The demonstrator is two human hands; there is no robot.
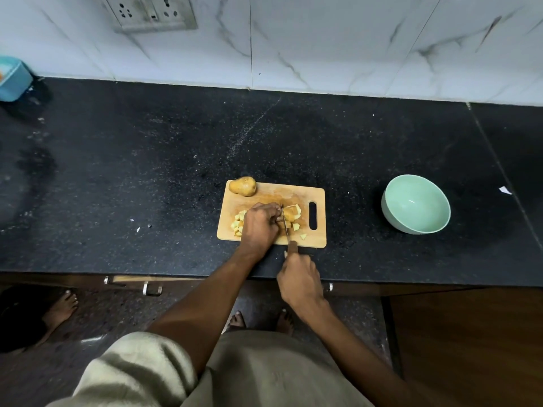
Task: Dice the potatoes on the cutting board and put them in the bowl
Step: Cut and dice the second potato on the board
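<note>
While bare feet [258, 321] show low in the frame, the right hand [299, 282] grips a knife [285, 227] and the left hand [260, 226] curls over a half-cut potato [291, 214] on the cutting board [270, 195] at centre. Diced pieces [238, 223] lie beside it, a whole potato [242, 186] at the board's upper-left corner. An empty green bowl [415, 204] sits right on the black counter [147, 160], below a marble wall [323, 45].

Scene is being lit dimly and evenly from overhead. Pale wall tiles [323, 39] at the far side are being rendered brightest, the black countertop [147, 171] dark with faint dull sheen. Straight edges are being bent by wide-angle distortion toward the frame borders. Corners are being softened slightly; the middle is being kept sharp.
</note>
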